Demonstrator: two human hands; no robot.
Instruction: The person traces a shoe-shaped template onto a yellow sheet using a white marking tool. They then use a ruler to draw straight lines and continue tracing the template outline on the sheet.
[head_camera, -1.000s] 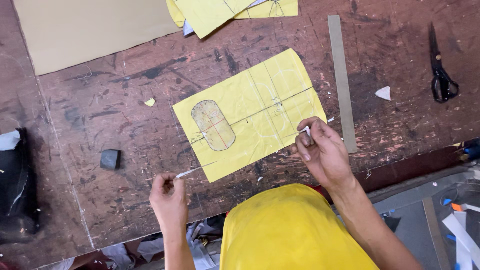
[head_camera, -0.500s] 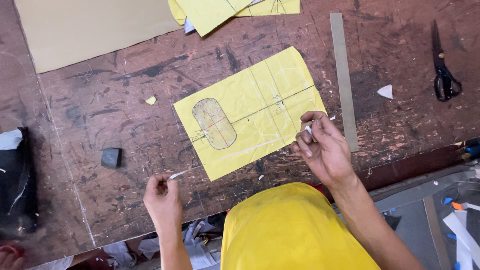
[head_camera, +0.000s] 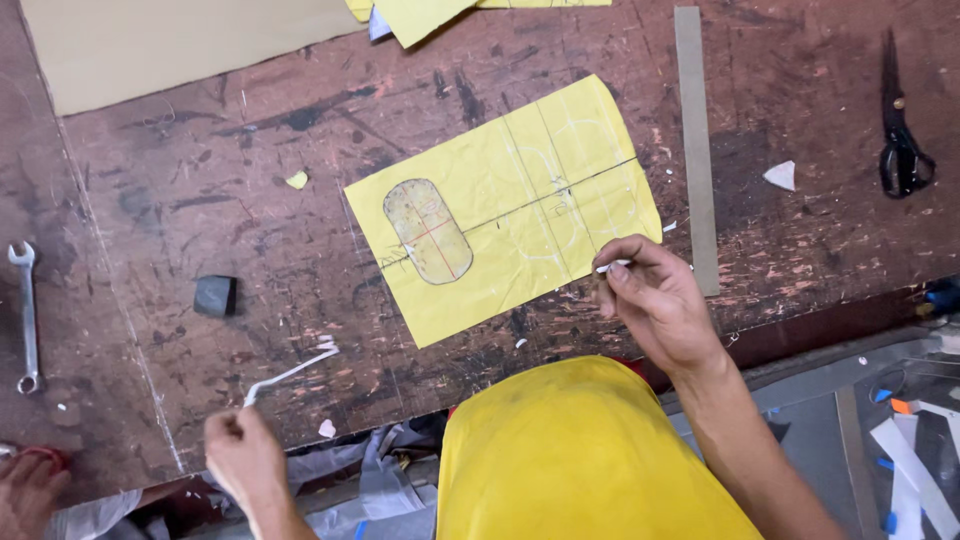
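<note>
A yellow sheet (head_camera: 520, 200) lies tilted on the worn brown workbench (head_camera: 250, 190), marked with ruled lines and a rounded oblong cut-out shape (head_camera: 428, 230). My right hand (head_camera: 655, 300) rests at the sheet's lower right corner, fingers pinched on a small white piece (head_camera: 612, 266). At the bench's front edge my left hand (head_camera: 245, 458) grips the end of a thin white strip (head_camera: 290, 373) that runs up and right across the wood. The yellow shirt covers the lower middle of the view.
A long grey ruler (head_camera: 696, 140) lies upright right of the sheet. Black scissors (head_camera: 902, 150) are at far right, a spanner (head_camera: 24, 310) at far left, a small black block (head_camera: 214, 295) left of centre. Tan card (head_camera: 180, 45) and more yellow sheets (head_camera: 430, 12) sit at the back.
My left hand has pulled back down and left toward the bench edge, drawing the white strip away from the sheet. My right hand stays at the sheet's lower right corner.
</note>
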